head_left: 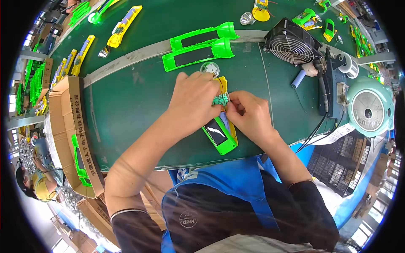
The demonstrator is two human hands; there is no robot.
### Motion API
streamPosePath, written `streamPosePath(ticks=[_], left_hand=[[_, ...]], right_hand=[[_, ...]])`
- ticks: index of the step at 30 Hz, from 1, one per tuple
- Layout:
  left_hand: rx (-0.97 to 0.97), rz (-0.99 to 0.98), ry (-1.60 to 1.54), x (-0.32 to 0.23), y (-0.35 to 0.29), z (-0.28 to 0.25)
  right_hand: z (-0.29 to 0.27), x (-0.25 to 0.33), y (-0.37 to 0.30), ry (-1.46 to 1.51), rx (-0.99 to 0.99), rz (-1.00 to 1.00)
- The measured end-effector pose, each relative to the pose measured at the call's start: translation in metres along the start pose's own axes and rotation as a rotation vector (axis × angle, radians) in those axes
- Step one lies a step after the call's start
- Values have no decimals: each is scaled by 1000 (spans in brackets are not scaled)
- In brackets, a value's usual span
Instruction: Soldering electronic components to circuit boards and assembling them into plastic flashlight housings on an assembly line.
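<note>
Okay, nearest first: blue apron at the worktop's near edge; just beyond it a green housing with a dark glossy panel lies slanted, a yellow shell along its right side, a bluish cell showing between them; green circuit board sits at the upper end of this lot, right between the two hands, over the yellow piece.

Left hand comes over the board from the left, fingers bent, thumb side near the board's lower left; grip partly hidden, can't tell if clamped; right hand is at the board's right edge, thumb and index tips close together there, other fingers curled; can't tell what, if anything, is pinched.

Round reflector lamp just beyond the left knuckles, dark wire near it; cardboard box off left, green shell inside; light-green fan far right; bluish cylinder lying left of the soldering iron; two green half-shells with dark panels side by side past the lamp; black fan to their right; farthest, yellow strips with cells and boards, upper left.
</note>
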State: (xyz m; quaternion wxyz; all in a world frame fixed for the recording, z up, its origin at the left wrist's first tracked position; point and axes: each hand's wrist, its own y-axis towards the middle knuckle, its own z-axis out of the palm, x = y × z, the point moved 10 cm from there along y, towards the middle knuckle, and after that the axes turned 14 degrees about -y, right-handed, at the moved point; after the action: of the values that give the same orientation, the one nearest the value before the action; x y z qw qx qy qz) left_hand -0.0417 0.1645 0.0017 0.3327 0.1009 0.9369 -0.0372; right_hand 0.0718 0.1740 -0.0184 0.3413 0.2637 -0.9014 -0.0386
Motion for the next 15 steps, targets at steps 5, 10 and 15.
streamPosePath(ticks=[5,10,15], left_hand=[[-48,209,-4,-14,-4,1],[-89,169,-105,-7,-7,1],[-103,142,-51,-9,-12,4]], right_hand=[[0,5,0,-41,-62,-42],[0,18,-2,-112,-79,-176],[0,26,-2,-196,36,-249]])
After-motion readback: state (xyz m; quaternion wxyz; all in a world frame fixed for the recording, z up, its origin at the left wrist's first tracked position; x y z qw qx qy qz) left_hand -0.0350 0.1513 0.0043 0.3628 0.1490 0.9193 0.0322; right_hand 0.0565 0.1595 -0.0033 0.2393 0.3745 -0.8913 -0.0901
